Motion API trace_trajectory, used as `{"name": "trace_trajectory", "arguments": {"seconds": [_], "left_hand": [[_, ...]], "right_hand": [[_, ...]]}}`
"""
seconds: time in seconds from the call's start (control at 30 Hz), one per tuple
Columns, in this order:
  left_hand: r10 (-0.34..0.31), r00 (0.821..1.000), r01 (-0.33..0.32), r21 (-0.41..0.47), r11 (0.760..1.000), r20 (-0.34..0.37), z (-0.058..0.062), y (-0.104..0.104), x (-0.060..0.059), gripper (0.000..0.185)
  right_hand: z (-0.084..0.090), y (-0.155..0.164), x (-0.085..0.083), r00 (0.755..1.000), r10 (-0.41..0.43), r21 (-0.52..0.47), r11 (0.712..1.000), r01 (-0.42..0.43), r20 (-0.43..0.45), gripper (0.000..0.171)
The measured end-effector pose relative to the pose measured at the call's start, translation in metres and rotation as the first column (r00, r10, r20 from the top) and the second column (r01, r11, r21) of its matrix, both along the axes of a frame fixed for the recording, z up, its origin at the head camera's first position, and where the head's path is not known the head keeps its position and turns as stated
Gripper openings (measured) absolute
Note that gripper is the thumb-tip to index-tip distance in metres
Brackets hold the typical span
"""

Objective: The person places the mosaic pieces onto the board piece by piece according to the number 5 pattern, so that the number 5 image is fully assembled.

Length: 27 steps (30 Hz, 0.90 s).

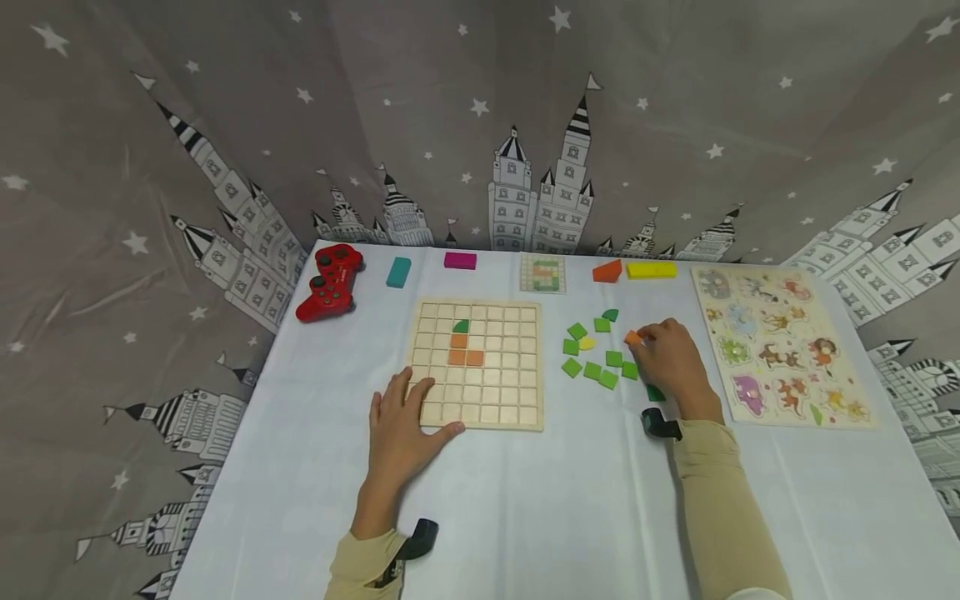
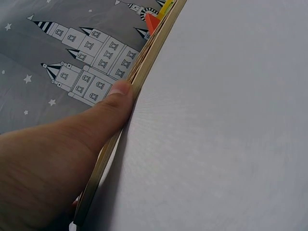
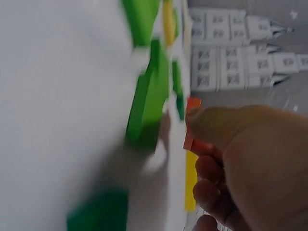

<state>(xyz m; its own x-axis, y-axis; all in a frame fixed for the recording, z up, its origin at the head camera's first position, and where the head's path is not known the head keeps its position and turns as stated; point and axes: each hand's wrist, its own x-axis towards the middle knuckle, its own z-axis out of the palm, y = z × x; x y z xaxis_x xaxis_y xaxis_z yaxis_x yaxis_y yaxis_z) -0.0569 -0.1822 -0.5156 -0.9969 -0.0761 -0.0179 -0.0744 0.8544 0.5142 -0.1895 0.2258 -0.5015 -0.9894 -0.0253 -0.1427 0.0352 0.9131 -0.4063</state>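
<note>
My left hand (image 1: 397, 437) rests spread at the near left corner of the wooden grid board (image 1: 517, 387); in the left wrist view the thumb (image 2: 108, 108) presses against the board's edge. On the grid lie a dark green quarter-round tile (image 1: 461, 326) and several orange square tiles (image 1: 475, 358). To the right of the board, my right hand (image 1: 672, 362) pinches an orange tile (image 3: 189, 139) between thumb and fingers, above loose green square tiles (image 1: 614, 358). A dark green piece (image 1: 656, 392) lies partly hidden under that hand.
A yellow tile (image 1: 587, 342) lies among the green ones. Behind the board are a small pattern card (image 1: 543, 273), teal (image 1: 398, 272), magenta (image 1: 460, 260), orange (image 1: 607, 271) and yellow (image 1: 651, 270) blocks. A red game controller (image 1: 331, 283) sits left, an animal puzzle board (image 1: 780, 350) right.
</note>
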Motion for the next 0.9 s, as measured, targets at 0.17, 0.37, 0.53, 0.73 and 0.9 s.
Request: {"name": "trace_trajectory", "arguments": {"seconds": [0.17, 0.37, 0.53, 0.73, 0.9], "left_hand": [[0.0, 1.0, 0.0, -0.005, 1.0, 0.011, -0.001, -0.002, 0.001, 0.09], [0.009, 1.0, -0.009, -0.014, 1.0, 0.011, -0.004, -0.004, 0.001, 0.09], [0.001, 1.0, -0.001, -0.012, 1.0, -0.002, -0.004, -0.002, 0.0, 0.09], [-0.017, 1.0, 0.017, -0.021, 1.0, -0.005, -0.004, 0.002, -0.002, 0.089], [-0.007, 1.0, 0.007, -0.018, 1.0, 0.008, 0.001, 0.001, 0.0, 0.09]], "right_hand": [[0.008, -0.03, 0.008, 0.997, 0.061, -0.086, 0.994, -0.066, -0.056, 0.042], [0.018, -0.11, 0.017, 0.955, 0.248, -0.127, 0.955, -0.269, -0.164, 0.032], [0.015, -0.164, 0.021, 0.909, 0.385, -0.123, 0.906, -0.405, -0.16, 0.034], [0.007, -0.184, 0.023, 0.914, 0.374, -0.056, 0.921, -0.387, -0.16, 0.028], [0.004, -0.189, 0.023, 0.912, 0.37, -0.072, 0.919, -0.387, -0.178, 0.027]]}}
